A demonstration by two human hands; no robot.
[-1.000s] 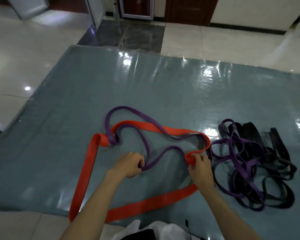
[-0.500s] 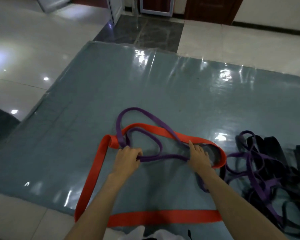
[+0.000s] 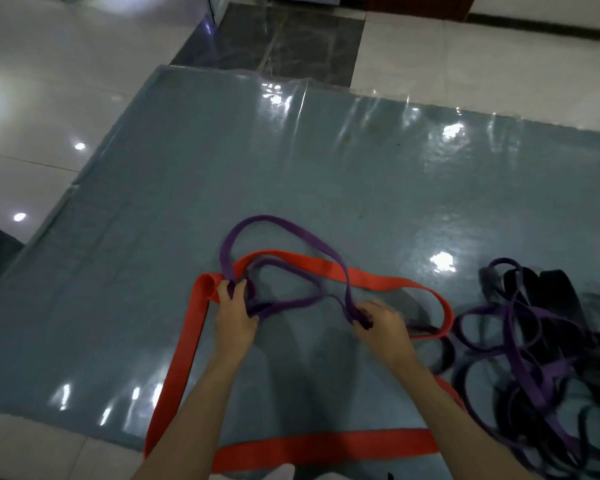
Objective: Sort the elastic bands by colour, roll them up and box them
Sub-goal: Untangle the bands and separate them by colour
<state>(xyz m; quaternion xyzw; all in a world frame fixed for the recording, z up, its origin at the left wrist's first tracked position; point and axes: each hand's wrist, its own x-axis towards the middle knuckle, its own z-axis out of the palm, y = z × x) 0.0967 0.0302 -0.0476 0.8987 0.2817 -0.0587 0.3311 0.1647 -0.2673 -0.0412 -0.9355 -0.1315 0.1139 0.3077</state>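
A purple elastic band (image 3: 274, 223) lies looped across a wide red band (image 3: 184, 355) on the grey-blue mat (image 3: 153, 220). My left hand (image 3: 234, 320) grips the purple band where it crosses the red band's left bend. About a hand's width to the right, my right hand (image 3: 381, 327) pinches another part of the same purple band, slightly blurred. The red band forms a big loop around both my hands and runs under my forearms. A tangled heap of purple and black bands (image 3: 534, 358) lies to the right.
The mat is covered by shiny plastic film and lies on glossy white floor tiles (image 3: 32, 98). A dark tile strip (image 3: 274, 39) and a door base are at the far edge. White cloth (image 3: 284, 474) shows at the bottom edge.
My right hand let go of the red band's right bend and took hold of the purple band. My left hand slid up along the purple band. The view shifted left.
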